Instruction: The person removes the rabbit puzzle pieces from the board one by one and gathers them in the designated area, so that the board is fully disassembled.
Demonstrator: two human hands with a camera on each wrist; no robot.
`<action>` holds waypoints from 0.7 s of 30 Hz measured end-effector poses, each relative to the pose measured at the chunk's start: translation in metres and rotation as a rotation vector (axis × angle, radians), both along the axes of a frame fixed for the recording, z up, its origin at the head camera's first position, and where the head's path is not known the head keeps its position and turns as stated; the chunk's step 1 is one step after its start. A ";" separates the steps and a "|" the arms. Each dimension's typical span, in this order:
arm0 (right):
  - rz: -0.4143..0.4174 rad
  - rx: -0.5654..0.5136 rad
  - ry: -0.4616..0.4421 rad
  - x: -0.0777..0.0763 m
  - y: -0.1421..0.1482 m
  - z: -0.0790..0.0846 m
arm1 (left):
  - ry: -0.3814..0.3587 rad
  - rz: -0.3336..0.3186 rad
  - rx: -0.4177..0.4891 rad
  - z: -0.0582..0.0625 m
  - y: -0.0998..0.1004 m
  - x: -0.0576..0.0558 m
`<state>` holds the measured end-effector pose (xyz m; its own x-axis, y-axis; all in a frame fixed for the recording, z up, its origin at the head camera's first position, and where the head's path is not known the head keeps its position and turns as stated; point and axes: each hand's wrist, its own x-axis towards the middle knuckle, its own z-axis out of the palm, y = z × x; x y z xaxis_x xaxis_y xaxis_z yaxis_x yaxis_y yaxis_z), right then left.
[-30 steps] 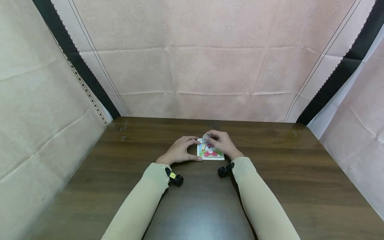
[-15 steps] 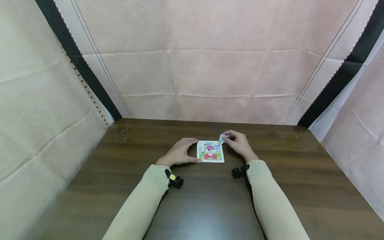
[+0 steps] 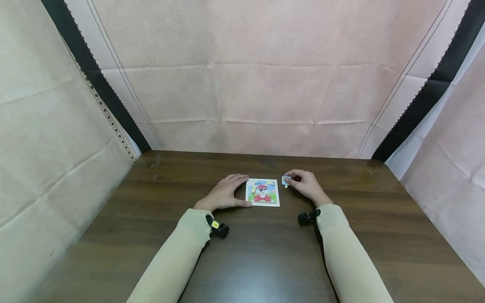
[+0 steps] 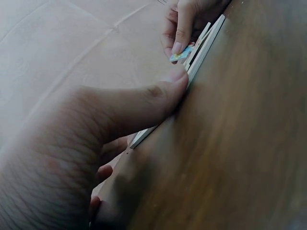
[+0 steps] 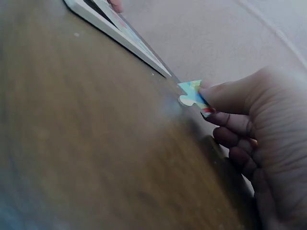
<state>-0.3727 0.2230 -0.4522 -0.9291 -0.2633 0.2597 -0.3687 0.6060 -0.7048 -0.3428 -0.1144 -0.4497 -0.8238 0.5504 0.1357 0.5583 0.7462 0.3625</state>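
A small square jigsaw puzzle [image 3: 262, 192] in a white frame lies on the table, showing a cartoon animal in red. My left hand [image 3: 223, 193] holds its left side, the thumb at the near corner and the fingers at the far one. In the left wrist view that thumb [image 4: 153, 98] presses the frame's edge. To the right of the frame, my right hand [image 3: 305, 184] pinches a jigsaw piece [image 5: 192, 93] between thumb and forefinger. The piece has a rounded knob and blue, yellow and red print. In the right wrist view, a dark gap shows inside the frame's rim [image 5: 120, 38].
The brown wooden table [image 3: 242, 252] extends on all sides of the puzzle. Pale creased cloth [image 3: 265, 97] hangs behind the table's far edge and along both sides. A black camera is strapped to each wrist.
My right hand has moved from over the puzzle to the right with the jigsaw piece, uncovering the picture. The left hand has stayed at the frame's left side.
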 end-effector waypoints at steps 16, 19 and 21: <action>0.024 0.089 0.060 0.000 -0.002 -0.004 | -0.006 0.025 -0.037 -0.004 0.001 0.004; 0.029 0.082 0.066 -0.001 -0.001 -0.004 | -0.002 0.025 -0.037 -0.003 0.001 0.004; 0.033 0.082 0.070 0.000 -0.001 -0.004 | -0.003 0.021 -0.031 -0.003 0.001 0.004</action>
